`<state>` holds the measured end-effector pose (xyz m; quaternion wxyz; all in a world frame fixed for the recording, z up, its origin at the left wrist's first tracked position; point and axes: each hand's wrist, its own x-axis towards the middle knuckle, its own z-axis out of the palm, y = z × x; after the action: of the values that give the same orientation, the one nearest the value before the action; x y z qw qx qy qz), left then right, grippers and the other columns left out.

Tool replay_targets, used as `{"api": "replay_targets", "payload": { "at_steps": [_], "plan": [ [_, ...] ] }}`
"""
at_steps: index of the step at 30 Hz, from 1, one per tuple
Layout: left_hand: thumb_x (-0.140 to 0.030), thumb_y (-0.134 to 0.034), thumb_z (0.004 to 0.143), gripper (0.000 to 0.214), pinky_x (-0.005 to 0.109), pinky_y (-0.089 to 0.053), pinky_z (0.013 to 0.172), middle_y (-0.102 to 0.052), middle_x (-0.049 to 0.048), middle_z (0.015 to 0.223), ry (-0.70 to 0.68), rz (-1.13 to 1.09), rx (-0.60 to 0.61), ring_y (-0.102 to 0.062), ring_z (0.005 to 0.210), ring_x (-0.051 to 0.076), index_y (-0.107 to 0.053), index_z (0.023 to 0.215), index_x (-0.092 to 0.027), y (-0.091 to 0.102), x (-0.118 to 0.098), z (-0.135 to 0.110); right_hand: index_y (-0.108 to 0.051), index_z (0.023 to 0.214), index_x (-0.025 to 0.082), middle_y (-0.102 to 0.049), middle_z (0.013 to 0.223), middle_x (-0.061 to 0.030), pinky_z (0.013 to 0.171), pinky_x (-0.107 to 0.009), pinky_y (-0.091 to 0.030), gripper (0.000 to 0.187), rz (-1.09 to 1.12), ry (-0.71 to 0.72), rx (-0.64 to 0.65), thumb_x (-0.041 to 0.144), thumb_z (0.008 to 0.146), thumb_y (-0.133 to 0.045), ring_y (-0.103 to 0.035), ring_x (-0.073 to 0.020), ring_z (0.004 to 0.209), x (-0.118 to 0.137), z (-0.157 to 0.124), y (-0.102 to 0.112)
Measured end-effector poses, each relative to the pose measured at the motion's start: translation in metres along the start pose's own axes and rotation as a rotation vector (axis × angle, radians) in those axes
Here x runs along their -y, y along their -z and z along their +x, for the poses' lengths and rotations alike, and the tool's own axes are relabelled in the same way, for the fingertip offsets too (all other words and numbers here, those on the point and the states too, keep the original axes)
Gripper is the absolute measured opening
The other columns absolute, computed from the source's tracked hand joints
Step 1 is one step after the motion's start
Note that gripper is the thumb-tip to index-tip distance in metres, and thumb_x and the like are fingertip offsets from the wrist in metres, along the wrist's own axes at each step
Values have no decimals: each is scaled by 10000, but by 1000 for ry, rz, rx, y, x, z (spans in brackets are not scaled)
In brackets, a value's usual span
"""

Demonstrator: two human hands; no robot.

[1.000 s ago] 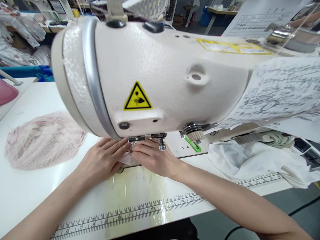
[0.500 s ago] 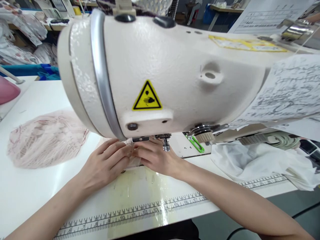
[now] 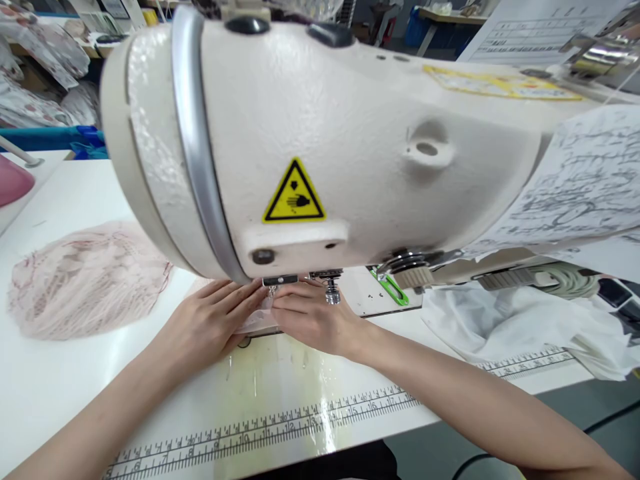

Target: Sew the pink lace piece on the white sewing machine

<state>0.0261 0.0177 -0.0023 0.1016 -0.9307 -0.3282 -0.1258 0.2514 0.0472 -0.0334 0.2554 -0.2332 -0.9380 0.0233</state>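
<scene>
My left hand (image 3: 207,320) and right hand (image 3: 317,318) touched thin cloth (image 3: 257,323) near the tabletop's (image 3: 70,393) front edge. I couldn't tell if fingers (image 3: 240,299) pinched.

The left arm (image 3: 107,400) reaches in from the near left, the right arm (image 3: 450,387) from the near right. The left hand (image 3: 207,319) lies palm down, fingers (image 3: 235,299) extended; the right hand (image 3: 315,319), just beside, points left.

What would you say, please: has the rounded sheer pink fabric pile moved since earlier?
No, the pile holds its place against the black-printed table ruler.
</scene>
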Motion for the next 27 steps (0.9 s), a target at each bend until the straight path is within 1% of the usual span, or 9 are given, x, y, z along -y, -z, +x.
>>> {"api": "replay_targets", "payload": {
  "at_steps": [3, 6, 11, 15, 17, 20, 23, 25, 27],
  "plan": [
    [-179, -443, 883, 445, 397, -523, 837, -642, 108, 1276, -14, 4, 0, -678, 974, 229, -532, 1308, -81, 2, 1, 0, -654, 795, 212, -675, 801, 36, 745, -232, -470, 249, -9, 6, -96, 21, 881, -520, -572, -92, 786, -1, -1, -6],
    [-151, -422, 872, 441, 390, -520, 801, -651, 101, 1264, -22, 17, 5, -684, 929, 218, -546, 1289, -82, 3, 3, 0, -638, 792, 201, -678, 793, 46, 745, -230, -474, 233, -16, 53, -151, 17, 882, -527, -580, -87, 806, -1, -2, -9],
    [-160, -435, 860, 457, 369, -518, 749, -668, 86, 1238, 12, 0, 14, -691, 880, 208, -547, 1300, -111, 3, 3, -1, -603, 752, 188, -676, 806, 60, 728, -231, -486, 237, -46, 105, -146, -13, 861, -542, -582, -85, 828, -1, -1, -5],
    [-164, -441, 862, 463, 369, -517, 746, -672, 101, 1226, 26, 2, 9, -695, 890, 214, -544, 1310, -111, 2, 2, -1, -608, 754, 193, -690, 823, 66, 739, -228, -503, 243, -49, 121, -161, 12, 890, -520, -593, -81, 835, -3, 1, 1],
    [-168, -441, 873, 446, 378, -520, 753, -672, 119, 1220, 28, 18, 6, -695, 907, 225, -550, 1299, -92, 1, 0, 0, -611, 755, 197, -693, 828, 68, 728, -216, -504, 253, -66, 110, -179, 18, 899, -505, -597, -77, 835, -4, 1, 2],
    [-175, -440, 893, 418, 392, -528, 778, -673, 135, 1212, 36, 42, -1, -694, 928, 237, -561, 1279, -71, 1, -4, 1, -614, 768, 203, -689, 864, 64, 712, -217, -494, 254, -138, 89, -185, 2, 879, -505, -590, -77, 809, -4, -1, 1],
    [-188, -447, 902, 417, 399, -534, 800, -677, 142, 1201, 48, 49, -8, -690, 962, 252, -559, 1285, -67, 1, -7, 3, -615, 806, 207, -680, 908, 63, 648, -233, -456, 243, -217, 64, -187, -6, 859, -512, -574, -85, 786, 0, -3, 4],
    [-198, -454, 907, 426, 400, -537, 818, -675, 141, 1205, 57, 49, -18, -684, 993, 260, -548, 1304, -75, 1, -9, 4, -607, 796, 203, -671, 885, 65, 590, -248, -408, 232, -258, 23, -195, -2, 851, -514, -564, -93, 775, 2, -2, 8],
    [-208, -454, 917, 427, 400, -539, 839, -671, 135, 1216, 67, 52, -28, -678, 1017, 260, -539, 1317, -86, 0, -11, 4, -589, 742, 196, -650, 809, 69, 552, -258, -364, 235, -298, -9, -202, -11, 827, -518, -546, -97, 743, 4, 0, 14]
  ]
}}
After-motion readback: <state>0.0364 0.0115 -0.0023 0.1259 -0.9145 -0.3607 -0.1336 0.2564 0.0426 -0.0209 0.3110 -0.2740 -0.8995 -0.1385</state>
